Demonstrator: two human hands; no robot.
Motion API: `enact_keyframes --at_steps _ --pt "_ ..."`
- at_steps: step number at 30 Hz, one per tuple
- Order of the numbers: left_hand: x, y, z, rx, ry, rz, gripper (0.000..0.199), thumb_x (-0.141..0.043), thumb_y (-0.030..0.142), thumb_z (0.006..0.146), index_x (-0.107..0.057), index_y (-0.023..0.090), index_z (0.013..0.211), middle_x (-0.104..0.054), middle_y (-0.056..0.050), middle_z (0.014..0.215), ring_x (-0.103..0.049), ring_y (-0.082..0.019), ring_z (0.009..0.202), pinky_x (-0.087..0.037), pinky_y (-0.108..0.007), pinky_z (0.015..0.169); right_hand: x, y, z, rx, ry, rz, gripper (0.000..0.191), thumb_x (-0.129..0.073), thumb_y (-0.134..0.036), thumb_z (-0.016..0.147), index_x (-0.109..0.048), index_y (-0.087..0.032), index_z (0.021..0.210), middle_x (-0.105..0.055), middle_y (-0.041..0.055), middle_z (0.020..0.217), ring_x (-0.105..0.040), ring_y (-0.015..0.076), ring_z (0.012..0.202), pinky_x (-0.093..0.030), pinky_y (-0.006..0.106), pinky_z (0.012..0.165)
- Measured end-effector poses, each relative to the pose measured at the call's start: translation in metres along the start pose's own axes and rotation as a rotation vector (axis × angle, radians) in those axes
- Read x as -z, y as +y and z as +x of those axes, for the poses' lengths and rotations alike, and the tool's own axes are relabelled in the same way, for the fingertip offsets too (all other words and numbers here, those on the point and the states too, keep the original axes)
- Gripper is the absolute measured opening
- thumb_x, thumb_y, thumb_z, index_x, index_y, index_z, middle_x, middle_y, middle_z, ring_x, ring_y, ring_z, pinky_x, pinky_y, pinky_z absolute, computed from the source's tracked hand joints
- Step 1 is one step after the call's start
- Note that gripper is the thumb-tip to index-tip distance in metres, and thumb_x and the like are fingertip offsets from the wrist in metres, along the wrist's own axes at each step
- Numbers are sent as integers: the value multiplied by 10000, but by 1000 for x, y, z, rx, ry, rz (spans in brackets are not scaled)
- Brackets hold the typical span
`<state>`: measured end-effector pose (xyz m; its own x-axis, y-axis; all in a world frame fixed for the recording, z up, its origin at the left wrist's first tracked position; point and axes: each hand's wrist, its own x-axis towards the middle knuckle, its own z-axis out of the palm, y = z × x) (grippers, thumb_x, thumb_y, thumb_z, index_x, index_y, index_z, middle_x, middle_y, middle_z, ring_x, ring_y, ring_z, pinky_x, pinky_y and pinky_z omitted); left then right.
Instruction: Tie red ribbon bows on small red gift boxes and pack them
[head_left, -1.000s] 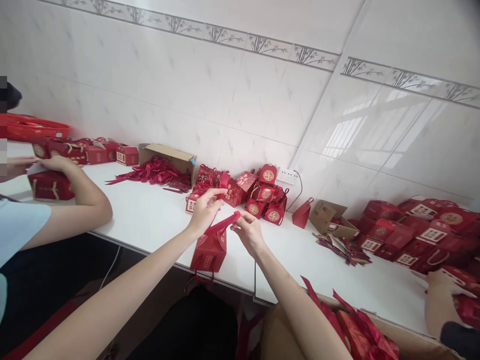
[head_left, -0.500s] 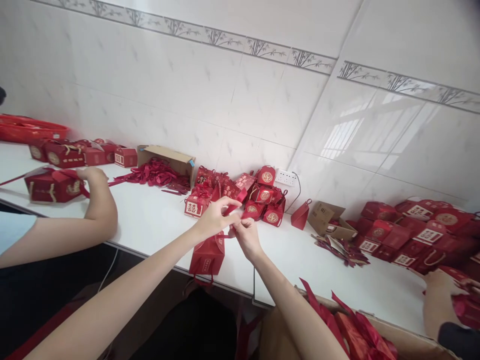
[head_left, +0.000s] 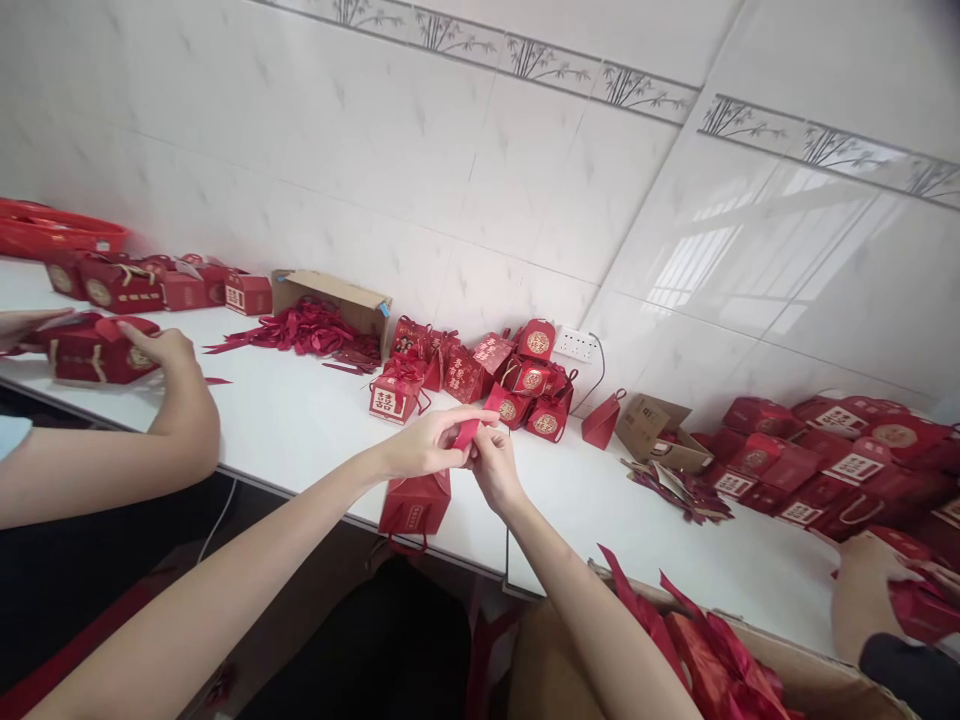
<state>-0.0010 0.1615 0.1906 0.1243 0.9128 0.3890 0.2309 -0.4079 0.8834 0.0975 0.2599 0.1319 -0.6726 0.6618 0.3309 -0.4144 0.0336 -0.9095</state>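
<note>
While both hands meet, left hand [head_left: 429, 443] + right hand [head_left: 493, 462] | red ribbon [head_left: 466, 434] pinched

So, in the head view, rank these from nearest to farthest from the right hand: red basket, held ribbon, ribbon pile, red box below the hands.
From the right hand:
1. Held ribbon, at its fingertips
2. Red box, front table edge
3. Ribbon pile, left, farther back
4. Red basket, far left

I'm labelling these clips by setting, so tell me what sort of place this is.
Probably a small packing workroom: long white tables against a tiled wall, piles of red printed cardboard boxes, and a heap of dark red ribbons spilling from an open carton.
</note>
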Motion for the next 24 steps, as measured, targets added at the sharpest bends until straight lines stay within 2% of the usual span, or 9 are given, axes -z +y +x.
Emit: enact_keyframes --at_steps 3,6,8,12,16,18,20,24 --pt "1 -4 -2 27 -40 -10 620 -540 59 627 -503 197 1230 -599 -14 701 -557 -134 649 -458 -230 578 -2 -1 -2 -12 -17 8 489 -602 -558 677 -466 -173 407 -410 -31 395 -328 71 400 -259 231 438" --pt "1 -10 -1 42 9 -66 599 -615 104 628 -525 215 1210 -649 -51 811 -606 -170 743 -496 -266 627 -3 -3 -2 -23 -33 33 517 -595 -587 670 -436 -180 394 -387 -34 386 -331 76 406 -280 237 451" --pt "0 -12 1 66 64 -119 512 -646 168 647 -570 211 1151 -665 -69 863 -625 -183 770 -515 -288 641 -3 -3 -2 -30 -42 64 517 -610 -585 660 -414 -180 405 -384 -38 394 -338 76 406 -285 236 451" --pt "-1 -10 6 84 150 -128 329 -604 300 735 -633 168 1035 -660 -57 695 -621 -155 602 -521 -279 570 -2 -4 -3 -22 -79 62 480 -631 -534 681 -417 -174 447 -419 -38 437 -375 75 413 -289 232 452" --pt "0 -10 7 99 192 -129 337 -554 386 777 -652 130 973 -616 -40 561 -596 -150 516 -500 -259 506 -3 -7 -5 11 -121 -13 403 -597 -467 749 -481 -163 512 -459 -29 473 -408 78 437 -315 229 465" --pt "2 -11 6 83 218 -111 335 -543 396 787 -651 135 967 -601 -27 533 -585 -139 497 -487 -242 494 -4 -8 -6 31 -107 -21 290 -615 -436 742 -544 -172 646 -467 -43 489 -418 84 450 -335 223 464" --pt "4 -14 6 65 248 -71 323 -546 395 789 -646 143 965 -601 -20 536 -582 -128 493 -464 -220 477 -5 -9 -5 51 -70 12 262 -634 -437 721 -551 -195 778 -471 -55 514 -429 91 472 -356 216 463" --pt "3 -17 5 82 262 -16 298 -575 372 771 -622 147 961 -593 -2 526 -562 -116 447 -420 -205 428 -5 -12 -4 81 54 26 277 -636 -447 713 -534 -195 770 -498 -41 605 -457 85 517 -390 210 485"
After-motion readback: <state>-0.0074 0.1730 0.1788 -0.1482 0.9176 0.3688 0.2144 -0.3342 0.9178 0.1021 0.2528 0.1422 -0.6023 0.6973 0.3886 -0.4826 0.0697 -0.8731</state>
